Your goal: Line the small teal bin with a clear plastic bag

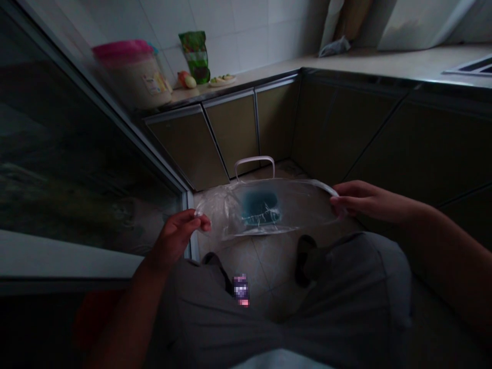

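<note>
Fingers (200, 221) of the left hand (177, 237) pinch one end of a clear plastic bag (295, 207), those of the right hand (359, 199) curl over the other end, and through the film, above the tiled floor (238, 251), a dark teal shape (260, 209) is too blurred to identify.

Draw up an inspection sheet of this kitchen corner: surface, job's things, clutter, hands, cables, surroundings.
Surface: tiled floor below, counter beyond.
Job's things: clear plastic bag stretched between the hands, a blue patch showing through it; white handle behind it.
Clutter: pink-lidded tub, green packet and plate on the counter.
Hands: left hand and right hand each grip an edge of the bag.
Cables: nothing seen.
Surroundings: tiled wall, dark cabinets, glass panel on the left.
</note>
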Motion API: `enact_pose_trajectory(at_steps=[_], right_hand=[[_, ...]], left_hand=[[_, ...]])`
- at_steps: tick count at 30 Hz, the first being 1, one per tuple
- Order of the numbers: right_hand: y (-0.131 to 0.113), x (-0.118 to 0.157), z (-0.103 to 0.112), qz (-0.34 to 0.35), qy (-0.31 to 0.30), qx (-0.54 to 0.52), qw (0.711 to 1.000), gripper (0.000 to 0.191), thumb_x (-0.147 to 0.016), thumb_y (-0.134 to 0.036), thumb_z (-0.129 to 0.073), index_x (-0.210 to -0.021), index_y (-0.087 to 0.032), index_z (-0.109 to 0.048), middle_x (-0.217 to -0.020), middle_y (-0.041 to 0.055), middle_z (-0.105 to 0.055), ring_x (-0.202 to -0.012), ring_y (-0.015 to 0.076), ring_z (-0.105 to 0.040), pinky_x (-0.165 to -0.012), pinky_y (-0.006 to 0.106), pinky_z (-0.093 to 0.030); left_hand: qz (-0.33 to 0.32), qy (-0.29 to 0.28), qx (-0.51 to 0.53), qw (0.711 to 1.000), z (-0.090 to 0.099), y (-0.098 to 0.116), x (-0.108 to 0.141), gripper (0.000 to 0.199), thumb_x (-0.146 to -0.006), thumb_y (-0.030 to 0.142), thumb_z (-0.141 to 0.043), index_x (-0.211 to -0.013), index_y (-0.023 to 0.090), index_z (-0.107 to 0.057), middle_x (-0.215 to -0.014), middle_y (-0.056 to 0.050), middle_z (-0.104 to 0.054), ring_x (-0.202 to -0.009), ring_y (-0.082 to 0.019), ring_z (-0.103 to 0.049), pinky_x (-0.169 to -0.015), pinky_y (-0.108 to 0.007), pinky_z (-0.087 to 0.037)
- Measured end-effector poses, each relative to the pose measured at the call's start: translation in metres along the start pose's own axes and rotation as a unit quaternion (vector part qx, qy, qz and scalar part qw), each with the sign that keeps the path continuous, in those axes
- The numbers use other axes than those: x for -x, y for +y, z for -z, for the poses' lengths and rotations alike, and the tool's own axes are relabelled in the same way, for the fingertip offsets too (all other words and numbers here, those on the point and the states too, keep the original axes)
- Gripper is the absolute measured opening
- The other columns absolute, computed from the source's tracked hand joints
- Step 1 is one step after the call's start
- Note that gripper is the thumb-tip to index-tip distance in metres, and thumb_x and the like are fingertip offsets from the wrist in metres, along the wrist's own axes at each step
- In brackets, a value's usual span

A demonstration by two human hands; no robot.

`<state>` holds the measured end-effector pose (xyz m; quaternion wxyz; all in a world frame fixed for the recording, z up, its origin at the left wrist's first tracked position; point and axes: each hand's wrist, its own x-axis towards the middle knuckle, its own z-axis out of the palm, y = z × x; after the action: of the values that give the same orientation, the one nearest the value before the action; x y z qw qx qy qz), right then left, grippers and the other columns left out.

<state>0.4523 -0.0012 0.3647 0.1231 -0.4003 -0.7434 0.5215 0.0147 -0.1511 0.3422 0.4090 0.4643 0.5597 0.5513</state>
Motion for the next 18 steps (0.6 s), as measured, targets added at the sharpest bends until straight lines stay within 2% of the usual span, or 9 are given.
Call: enact_pose_trajectory(at_steps=[5, 9, 12, 15, 18], right_hand=[[-0.014, 0.015, 0.001, -0.004, -0.109, -0.043, 0.993, 0.056, -0.083, -0.076, -0.070, -0.078, -0.020, -0.071, -0.069, 0.0054, -0.068, -0.062, 0.0165, -0.058, -0.055, 0.028, -0.039], [-0.008, 0.007, 0.001, -0.022, -0.116, -0.052, 0.992, 0.053, -0.087, -0.071, -0.069, -0.078, -0.018, -0.068, -0.067, 0.0053, -0.068, -0.055, 0.0131, -0.053, -0.052, 0.027, -0.035], [0.009, -0.008, -0.005, -0.050, -0.075, -0.061, 0.994, 0.056, -0.084, -0.074, -0.070, -0.078, -0.018, -0.066, -0.068, 0.0052, -0.068, -0.057, 0.0135, -0.055, -0.053, 0.026, -0.036], [0.034, -0.030, -0.017, -0.082, -0.037, -0.070, 0.993, 0.056, -0.080, -0.075, -0.071, -0.074, -0.019, -0.061, -0.070, 0.0050, -0.068, -0.061, 0.0151, -0.060, -0.056, 0.027, -0.040], [0.064, -0.052, -0.031, -0.116, -0.035, -0.062, 0.991, 0.051, -0.081, -0.070, -0.070, -0.071, -0.021, -0.060, -0.068, 0.0057, -0.068, -0.057, 0.0138, -0.055, -0.053, 0.027, -0.038]], left_hand=[[-0.009, -0.034, 0.074, 0.997, 0.003, 0.015, 0.006, 0.015, -0.073, 0.044, -0.082, -0.074, 0.029, -0.080, -0.054, -0.001, -0.056, -0.059, -0.020, -0.060, -0.069, -0.040, -0.056], [0.019, -0.025, 0.093, 0.995, 0.003, 0.009, -0.004, 0.018, -0.074, 0.046, -0.080, -0.077, 0.028, -0.078, -0.050, 0.002, -0.050, -0.052, -0.017, -0.052, -0.071, -0.042, -0.057], [0.073, -0.018, 0.091, 0.993, 0.002, -0.009, -0.019, 0.019, -0.077, 0.045, -0.076, -0.079, 0.025, -0.075, -0.054, 0.002, -0.050, -0.053, -0.015, -0.051, -0.072, -0.039, -0.057], [0.137, -0.017, 0.082, 0.987, 0.000, -0.039, -0.034, 0.019, -0.076, 0.041, -0.075, -0.077, 0.023, -0.073, -0.056, 0.002, -0.051, -0.055, -0.015, -0.053, -0.065, -0.033, -0.054], [0.208, -0.010, 0.052, 0.977, -0.001, -0.070, -0.045, 0.019, -0.073, 0.039, -0.075, -0.077, 0.021, -0.071, -0.058, 0.002, -0.055, -0.055, -0.013, -0.055, -0.057, -0.026, -0.048]])
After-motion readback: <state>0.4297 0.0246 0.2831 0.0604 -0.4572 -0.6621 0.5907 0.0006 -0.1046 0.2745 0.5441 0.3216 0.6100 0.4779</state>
